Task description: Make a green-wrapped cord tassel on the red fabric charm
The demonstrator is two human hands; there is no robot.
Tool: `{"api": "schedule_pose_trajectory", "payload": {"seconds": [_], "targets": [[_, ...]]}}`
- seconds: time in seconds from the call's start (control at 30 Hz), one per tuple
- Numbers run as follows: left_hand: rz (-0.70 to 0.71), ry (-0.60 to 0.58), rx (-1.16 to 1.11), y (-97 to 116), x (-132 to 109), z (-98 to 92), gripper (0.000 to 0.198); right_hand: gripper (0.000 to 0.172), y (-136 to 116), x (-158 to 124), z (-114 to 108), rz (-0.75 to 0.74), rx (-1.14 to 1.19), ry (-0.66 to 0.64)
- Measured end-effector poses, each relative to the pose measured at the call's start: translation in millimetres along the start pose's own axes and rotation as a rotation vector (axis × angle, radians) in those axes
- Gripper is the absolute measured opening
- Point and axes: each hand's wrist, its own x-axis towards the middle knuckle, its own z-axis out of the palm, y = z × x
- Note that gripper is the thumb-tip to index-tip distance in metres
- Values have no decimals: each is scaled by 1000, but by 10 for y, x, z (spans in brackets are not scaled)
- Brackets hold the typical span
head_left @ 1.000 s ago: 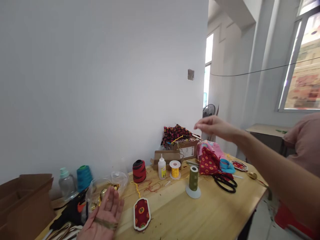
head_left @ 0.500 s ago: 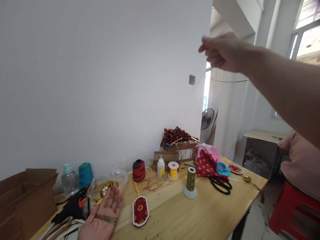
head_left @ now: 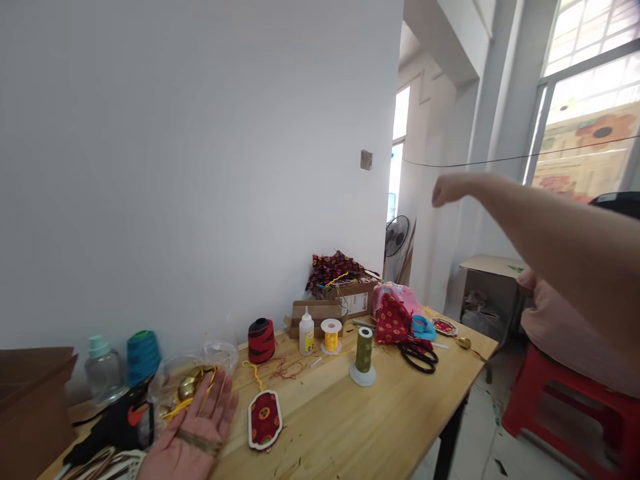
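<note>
At the lower left of the frame, the left hand (head_left: 193,420) lies palm up, spread nearly flat, with an olive-brown band of thread (head_left: 201,443) across the palm. The strands look best kept side by side, at light, even tension, with the palm steady so the band does not bunch or cut in.

Just right of it, on the smooth, wood-grained counter (head_left: 345,430), is a long, notched-corner panel (head_left: 265,419) of dark red patterned cloth, edged in white, with a twisted yellow cord. Near the left fingers, a brassy, rounded bell (head_left: 189,387) shines in crinkled clear plastic.

Right of centre, the olive spool (head_left: 365,352) stands upright on its wide pale base; pulling gently should keep it from toppling. The right hand (head_left: 450,189), raised at the upper right, has its fingers curled out of sight; I cannot tell whether its grip pinches a strand. Beyond the spool lie black-handled scissors (head_left: 419,359) and soft, crumpled red cloth (head_left: 393,320).
</note>
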Motion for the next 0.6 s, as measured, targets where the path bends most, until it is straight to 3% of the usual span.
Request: {"api": "schedule_pose_trajectory", "payload": {"seconds": [0.13,0.27,0.4,0.47,0.53,0.6], "targets": [[-34,-94,-41,-37,14,-18,45,9,106,-270,384,66,32,18],[-63,-134,-27,-42,10,-14,46,27,-263,-865,1172,-34,271,-74],[-112,-160,-2,-60,-1,-22,44,21,-806,-1830,2185,-149,547,-344],[-185,-209,-16,-78,-6,-46,42,27,-1038,-2302,2644,-175,710,-462],[-278,-301,-33,-89,-15,-68,41,43,-1210,-2675,3000,-9,1236,-640],[-369,-410,-27,-84,-35,-67,44,59,-1308,-2921,3214,181,1588,-861]]}}
